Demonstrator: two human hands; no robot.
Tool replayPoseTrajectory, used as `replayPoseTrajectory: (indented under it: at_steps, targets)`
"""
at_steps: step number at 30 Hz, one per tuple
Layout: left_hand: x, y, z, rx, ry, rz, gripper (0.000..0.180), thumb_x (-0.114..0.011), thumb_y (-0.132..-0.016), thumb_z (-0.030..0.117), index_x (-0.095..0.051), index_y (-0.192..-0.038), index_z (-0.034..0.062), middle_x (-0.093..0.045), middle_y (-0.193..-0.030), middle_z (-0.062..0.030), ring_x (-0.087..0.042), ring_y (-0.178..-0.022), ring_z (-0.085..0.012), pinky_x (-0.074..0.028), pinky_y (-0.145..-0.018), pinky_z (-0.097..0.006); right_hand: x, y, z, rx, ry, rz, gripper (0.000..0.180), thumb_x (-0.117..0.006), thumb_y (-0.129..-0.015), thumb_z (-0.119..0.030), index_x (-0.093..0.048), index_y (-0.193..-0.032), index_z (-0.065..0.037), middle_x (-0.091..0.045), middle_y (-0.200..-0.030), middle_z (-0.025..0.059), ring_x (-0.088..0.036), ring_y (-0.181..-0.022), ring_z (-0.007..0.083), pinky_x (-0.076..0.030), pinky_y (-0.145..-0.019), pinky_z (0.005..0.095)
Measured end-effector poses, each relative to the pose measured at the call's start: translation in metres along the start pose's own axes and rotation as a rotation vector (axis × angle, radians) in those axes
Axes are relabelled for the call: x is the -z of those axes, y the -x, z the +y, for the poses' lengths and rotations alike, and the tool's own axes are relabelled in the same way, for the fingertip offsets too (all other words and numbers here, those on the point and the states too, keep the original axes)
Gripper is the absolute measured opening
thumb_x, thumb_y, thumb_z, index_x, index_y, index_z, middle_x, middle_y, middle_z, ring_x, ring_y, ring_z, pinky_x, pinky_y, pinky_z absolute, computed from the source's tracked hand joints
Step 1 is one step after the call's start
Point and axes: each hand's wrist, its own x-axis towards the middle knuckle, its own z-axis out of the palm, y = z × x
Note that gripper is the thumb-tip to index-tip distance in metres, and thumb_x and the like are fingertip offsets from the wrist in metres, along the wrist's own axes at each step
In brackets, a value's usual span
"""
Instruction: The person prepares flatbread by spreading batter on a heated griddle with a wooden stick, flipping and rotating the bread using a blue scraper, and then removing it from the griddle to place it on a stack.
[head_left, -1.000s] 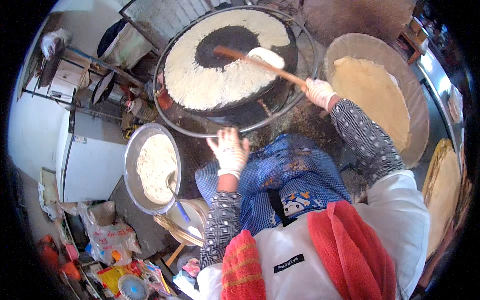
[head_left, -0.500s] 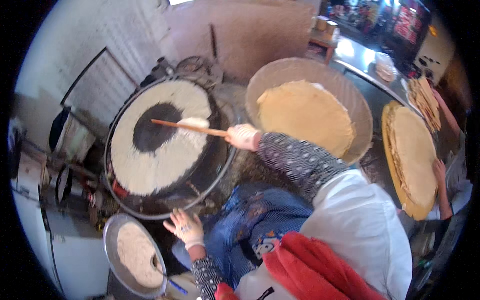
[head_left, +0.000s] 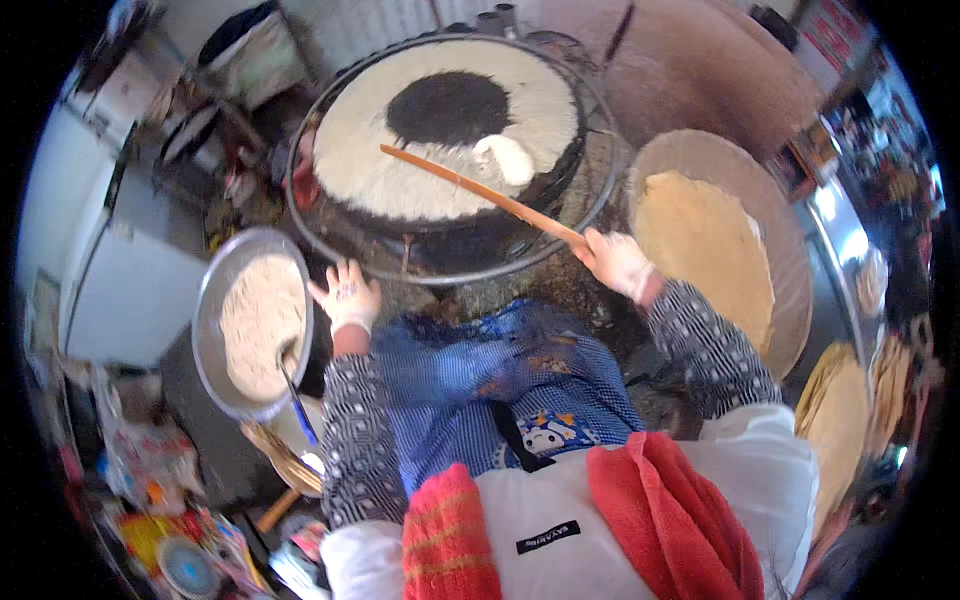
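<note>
Moved since a second ago: left hand (head_left: 345,297) has slid along the griddle's (head_left: 447,107) near side, leftward; the wooden stick (head_left: 470,187) has its tip off the griddle's dark middle and over batter (head_left: 360,150).
Right hand: at the griddle's near right, fingers wrapped around the stick's near end.
Left hand fingers: spread, just beside the metal ring (head_left: 430,278) around the griddle; whether they touch it, I cannot tell.
Stick: slanting across the griddle's near right part.
Batter: a pale ring on the griddle around its bare middle, a white lump (head_left: 508,160) at the right, beyond the stick.
Metal bowl (head_left: 204,335): left of the griddle, nearer the person, holding pale mix (head_left: 262,325) and a blue-handled ladle (head_left: 303,415).
Round tray (head_left: 790,275): right of the griddle, under a flat tan sheet (head_left: 700,255).
</note>
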Motion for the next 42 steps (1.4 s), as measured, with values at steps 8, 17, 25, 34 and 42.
replayPoseTrajectory:
  at_steps: [8, 17, 25, 34, 42]
  targets:
    - [-0.007, 0.072, 0.094, -0.38, 0.32, 0.177, 0.053, -0.06, -0.084, 0.035, -0.052, -0.127, 0.0052, -0.052, -0.134, -0.0157, -0.041, -0.132, -0.0311, -0.015, -0.111, -0.062, -0.026, 0.046, 0.034, -0.048, 0.103, -0.075, 0.017, -0.047, -0.095, -0.024, -0.05, -0.096, -0.007, -0.063, -0.069, 0.0175, -0.064, -0.066, 0.04, -0.05, -0.06, 0.052]
    - [-0.023, 0.066, 0.084, -0.315, 0.061, 0.158, 0.063, -0.06, -0.083, 0.037, -0.049, -0.133, 0.0007, -0.046, -0.141, -0.0156, -0.04, -0.134, -0.0316, -0.01, -0.112, -0.064, -0.034, -0.045, 0.035, -0.104, 0.166, 0.031, 0.031, -0.05, -0.095, -0.038, -0.054, -0.098, -0.007, -0.065, -0.08, 0.0241, -0.063, -0.077, 0.044, -0.049, -0.07, 0.0541]
    - [-0.022, 0.054, 0.061, -0.182, 0.029, 0.137, 0.06, -0.061, -0.083, 0.034, -0.048, -0.133, 0.0025, -0.047, -0.142, -0.0143, -0.04, -0.135, -0.0307, -0.01, -0.113, -0.063, -0.019, -0.066, 0.033, -0.148, 0.22, 0.055, 0.037, -0.046, -0.097, -0.04, -0.056, -0.092, -0.005, -0.065, -0.08, 0.0242, -0.063, -0.079, 0.0451, -0.05, -0.072, 0.0542]
    - [-0.023, 0.035, 0.029, -0.079, 0.038, 0.091, 0.057, -0.057, -0.085, 0.033, -0.05, -0.134, 0.0034, -0.046, -0.144, -0.0128, -0.039, -0.136, -0.0287, -0.011, -0.113, -0.063, -0.013, -0.055, 0.041, -0.214, 0.26, 0.046, 0.035, -0.049, -0.095, -0.039, -0.057, -0.098, -0.005, -0.066, -0.085, 0.0261, -0.063, -0.082, 0.045, -0.049, -0.074, 0.056]
    - [-0.013, 0.004, 0.002, 0.079, -0.03, -0.042, 0.049, -0.041, -0.093, 0.019, -0.043, -0.141, 0.0064, -0.037, -0.152, -0.0088, -0.032, -0.141, -0.0264, -0.008, -0.113, -0.063, -0.019, -0.056, 0.055, -0.28, 0.287, -0.001, 0.036, -0.05, -0.095, -0.039, -0.057, -0.101, -0.004, -0.067, -0.087, 0.0244, -0.063, -0.084, 0.0445, -0.05, -0.074, 0.0541]
